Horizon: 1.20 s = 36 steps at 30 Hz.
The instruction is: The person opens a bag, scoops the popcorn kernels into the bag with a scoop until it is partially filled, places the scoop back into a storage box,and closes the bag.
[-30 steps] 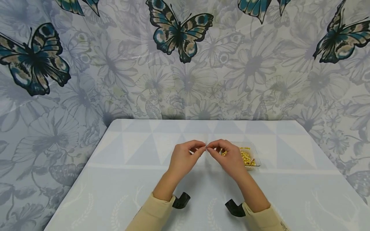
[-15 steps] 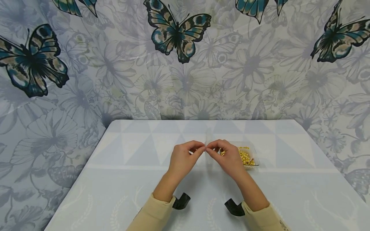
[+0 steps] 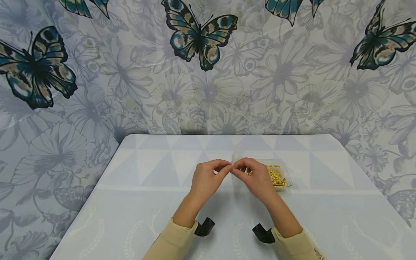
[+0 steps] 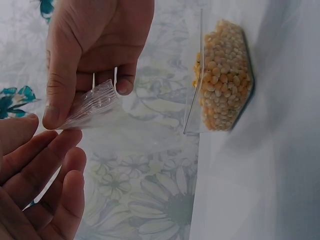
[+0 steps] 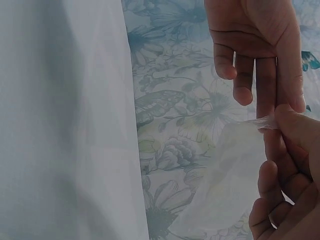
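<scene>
A clear, thin plastic bag (image 4: 100, 102) is held in the air above the table (image 3: 136, 216), between the two hands. Parallel ridges run along its top edge; the film is creased there and hangs limp and see-through below. In the head view it is barely discernible.

The right hand (image 3: 255, 178) pinches the bag's top corner between thumb and index finger, the other fingers loosely bent. The left hand (image 3: 206, 177) meets it at the fingertips, thumb and index beside the same edge; whether it grips the film cannot be told.

Beyond the right hand, on the table, sits a clear container (image 3: 289, 177) of yellow kernels (image 3: 276, 177), pale to orange when seen through its wall. The right hand covers the container's left part in the head view, and the fingers hide some of the bag's edge.

A black fitting projects from each pale yellow sleeve (image 3: 172, 238). The table covering bears triangles and sprigs; the backdrop (image 3: 214, 97) behind shows butterflies and grey flowers. Small print on the right cuff is too indistinct to read.
</scene>
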Each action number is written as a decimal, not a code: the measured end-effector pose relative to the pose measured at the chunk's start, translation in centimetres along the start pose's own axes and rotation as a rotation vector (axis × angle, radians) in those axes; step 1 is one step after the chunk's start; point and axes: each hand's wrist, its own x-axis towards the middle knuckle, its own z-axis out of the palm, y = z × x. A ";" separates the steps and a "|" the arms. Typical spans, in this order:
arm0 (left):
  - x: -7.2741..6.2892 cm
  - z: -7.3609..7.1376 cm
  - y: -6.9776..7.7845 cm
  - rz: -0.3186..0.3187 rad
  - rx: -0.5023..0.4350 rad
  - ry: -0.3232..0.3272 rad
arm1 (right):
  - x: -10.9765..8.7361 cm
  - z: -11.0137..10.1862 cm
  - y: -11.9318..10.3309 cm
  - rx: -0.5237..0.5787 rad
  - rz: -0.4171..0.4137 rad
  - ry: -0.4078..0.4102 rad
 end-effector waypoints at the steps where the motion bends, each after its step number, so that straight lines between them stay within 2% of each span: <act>1: 0.0 0.0 0.0 -0.006 -0.001 -0.001 | 0.0 0.0 0.0 0.000 0.001 -0.002; 16: -0.1 0.0 0.2 -0.012 -0.005 0.005 | 0.0 0.0 -0.2 0.045 0.016 -0.031; 24: 0.0 -0.3 0.2 -0.008 -0.013 0.001 | 0.2 0.0 0.2 0.127 0.084 -0.055; 30: 0.0 -0.3 0.1 -0.018 -0.024 -0.007 | 0.1 0.1 0.5 0.178 0.059 -0.053; 36: 0.0 -0.3 0.0 -0.017 -0.023 -0.019 | 0.1 0.0 0.5 0.166 0.049 -0.043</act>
